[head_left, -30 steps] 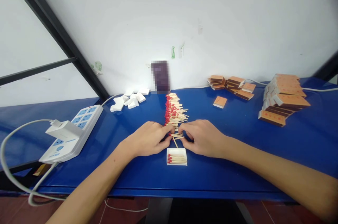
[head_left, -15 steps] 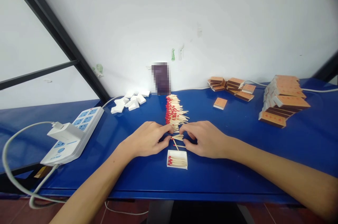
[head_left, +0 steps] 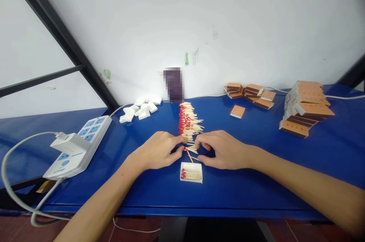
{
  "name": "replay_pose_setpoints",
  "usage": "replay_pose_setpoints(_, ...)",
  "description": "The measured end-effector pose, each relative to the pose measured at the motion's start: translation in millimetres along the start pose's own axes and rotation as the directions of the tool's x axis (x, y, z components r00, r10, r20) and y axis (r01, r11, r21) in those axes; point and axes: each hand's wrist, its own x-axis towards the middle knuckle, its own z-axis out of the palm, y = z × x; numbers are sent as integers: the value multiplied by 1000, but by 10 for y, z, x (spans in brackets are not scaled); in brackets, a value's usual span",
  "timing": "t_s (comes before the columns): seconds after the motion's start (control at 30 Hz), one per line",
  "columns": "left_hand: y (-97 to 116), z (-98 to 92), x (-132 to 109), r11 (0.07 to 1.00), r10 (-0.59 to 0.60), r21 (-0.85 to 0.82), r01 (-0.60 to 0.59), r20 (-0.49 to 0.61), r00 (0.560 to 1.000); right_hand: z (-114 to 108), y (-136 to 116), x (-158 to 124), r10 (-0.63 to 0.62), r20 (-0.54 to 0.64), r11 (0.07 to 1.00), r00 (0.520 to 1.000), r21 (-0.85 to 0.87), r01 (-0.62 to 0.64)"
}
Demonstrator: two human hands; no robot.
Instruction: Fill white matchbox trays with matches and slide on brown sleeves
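My left hand [head_left: 162,150] has its thumb and forefinger closed in at the red heads of a small fanned bunch of matches [head_left: 192,149]. Across from it, my right hand [head_left: 219,150] is at the plain stick ends, its forefinger bent and its thumb apart. By the right thumb lie a couple of loose crossed matches [head_left: 190,156]. Just in front, a white matchbox tray [head_left: 191,180] holds several matches, red heads to the left. Beyond my fingers, a long pile of matches [head_left: 189,120] runs back towards the wall, heads also to the left.
White empty-looking trays [head_left: 139,109] lie upside down or tilted at the back left. Orange-topped matchboxes [head_left: 249,91] and a larger stack of them [head_left: 306,107] stand to the right. A power strip [head_left: 82,147] with a plugged-in adapter and cables occupies the left of the blue table [head_left: 242,196].
My right thumb has shifted slightly down and left, and the loose match beside it has tilted. The right forefinger has moved a little off the bunch's ends. My left hand is nearly still.
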Motion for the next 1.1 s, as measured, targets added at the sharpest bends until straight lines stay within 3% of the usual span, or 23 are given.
replay_pose_setpoints(0.23, 25, -1, 0, 1000, 1, -25, -1, -2, 1000, -6, -9, 9, -13, 6, 1000, 1000, 12, 13)
replay_pose_setpoints(0.5, 8, 29, 13, 999, 20, -26, -21, -20, 1000, 63, -7, 43, 30, -68, 999, 997, -33, -32)
replay_pose_setpoints(1.1, 2, 107, 48, 999, 2, 38, -1, -35, 999, 24, -59, 57, 34, -44, 995, 998, -91, -38)
